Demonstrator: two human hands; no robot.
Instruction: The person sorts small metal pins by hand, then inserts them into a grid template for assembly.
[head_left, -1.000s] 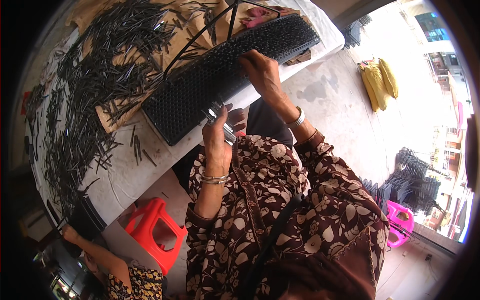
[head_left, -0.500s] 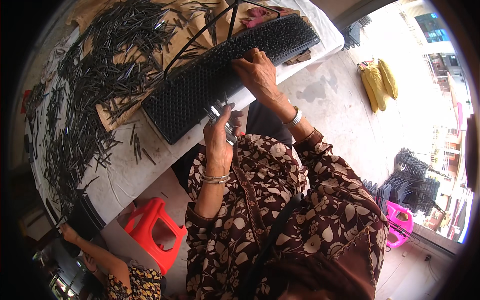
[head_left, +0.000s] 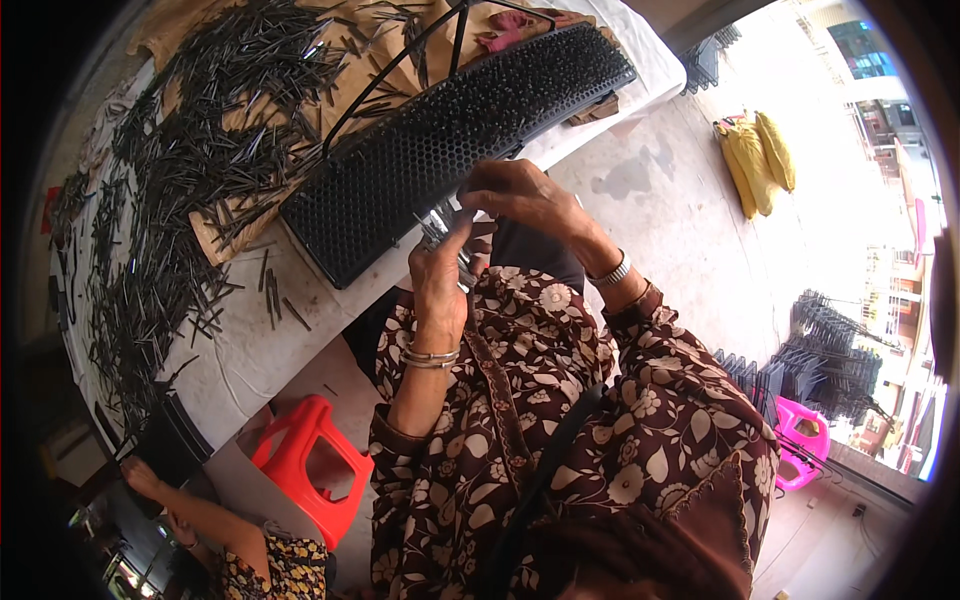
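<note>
My left hand point(head_left: 436, 285) is closed around a small bundle of thin, shiny dark strips point(head_left: 436, 225), held just off the table's near edge. My right hand point(head_left: 530, 200) is beside it, fingers bent and pressed together at the upper end of the bundle; what lies between the fingertips is hidden. Beyond both hands a long black tray with a honeycomb of holes point(head_left: 375, 200) lies slantwise on the table. The holes on its right part are filled with upright dark pieces point(head_left: 540, 75); those on its left part show open.
Loose dark strips point(head_left: 190, 170) are heaped on brown paper and white cloth point(head_left: 270, 350) to the left. A black metal frame point(head_left: 400, 65) rises behind the tray. A red stool point(head_left: 315, 465) and a co-worker's arm point(head_left: 210, 510) are lower left; yellow sacks point(head_left: 755, 165) and black racks point(head_left: 825, 355) are right.
My right hand has come off the tray, moving down and toward me to the bundle in my left hand. The left hand has hardly moved.
</note>
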